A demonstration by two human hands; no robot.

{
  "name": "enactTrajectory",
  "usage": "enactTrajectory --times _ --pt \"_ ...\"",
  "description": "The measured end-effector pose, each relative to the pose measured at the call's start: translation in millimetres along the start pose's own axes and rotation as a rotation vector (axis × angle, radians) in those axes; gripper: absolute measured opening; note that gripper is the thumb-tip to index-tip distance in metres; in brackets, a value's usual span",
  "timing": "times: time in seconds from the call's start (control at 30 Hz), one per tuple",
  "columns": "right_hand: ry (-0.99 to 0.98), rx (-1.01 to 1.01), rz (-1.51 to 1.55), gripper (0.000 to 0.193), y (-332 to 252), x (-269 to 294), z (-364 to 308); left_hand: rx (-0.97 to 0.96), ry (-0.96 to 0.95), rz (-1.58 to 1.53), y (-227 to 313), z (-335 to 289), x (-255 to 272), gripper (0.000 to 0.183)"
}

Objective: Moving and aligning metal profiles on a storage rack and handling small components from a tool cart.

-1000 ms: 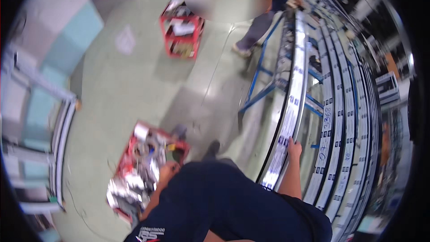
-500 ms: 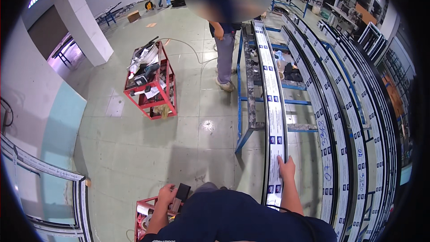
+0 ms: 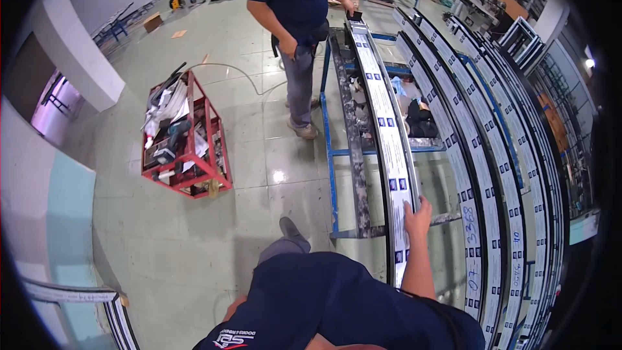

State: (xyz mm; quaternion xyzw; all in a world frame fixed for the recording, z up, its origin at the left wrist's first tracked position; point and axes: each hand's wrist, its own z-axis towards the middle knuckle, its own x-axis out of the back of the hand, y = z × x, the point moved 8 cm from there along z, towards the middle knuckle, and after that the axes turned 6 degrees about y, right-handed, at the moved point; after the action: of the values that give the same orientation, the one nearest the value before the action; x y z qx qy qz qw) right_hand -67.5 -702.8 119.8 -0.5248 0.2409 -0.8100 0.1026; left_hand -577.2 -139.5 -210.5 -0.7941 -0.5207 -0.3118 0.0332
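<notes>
My right hand (image 3: 418, 218) is closed over the right edge of a long window-frame profile (image 3: 387, 136), with white protective film on its top and dark edges. The thumb lies on the film and the fingers go round the side. The profile stretches away from me along a blue metal trestle (image 3: 332, 181). At its far end a co-worker's hand (image 3: 350, 6) is at a small black piece (image 3: 355, 17). Of my left hand (image 3: 236, 306) only a bit of skin shows beside my shirt; its fingers are hidden behind my body.
A red tool cart (image 3: 210, 172) with a cordless drill (image 3: 172, 141) and papers stands to the left. Several more film-covered profiles (image 3: 479, 155) lie along the right side. The co-worker (image 3: 299, 84) stands left of the trestle. A white frame (image 3: 116, 317) is at lower left.
My view has shifted and my body has leaned in. My left hand, earlier holding a dark block over a red cart, is now mostly hidden. The co-worker's hand has come to the profile's far end.
</notes>
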Motion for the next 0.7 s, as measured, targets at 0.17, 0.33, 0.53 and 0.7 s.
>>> enactTrajectory --times 0.17,0.33,0.53,0.7 --pt "-0.201 -0.093 -0.163 0.077 -3 -75 79 -0.258 0.141 0.163 153 130 159 0.042" --pt "-0.190 -0.153 -0.197 0.077 -44 -110 135 -0.436 0.467 0.132 362 157 348 0.047" --pt "-0.253 -0.141 -0.148 0.085 -94 -163 219 -0.544 0.423 -0.068 483 188 399 0.046" --pt "-0.123 -0.091 -0.190 0.090 -137 -207 326 -0.506 0.281 0.086 455 243 345 0.043"
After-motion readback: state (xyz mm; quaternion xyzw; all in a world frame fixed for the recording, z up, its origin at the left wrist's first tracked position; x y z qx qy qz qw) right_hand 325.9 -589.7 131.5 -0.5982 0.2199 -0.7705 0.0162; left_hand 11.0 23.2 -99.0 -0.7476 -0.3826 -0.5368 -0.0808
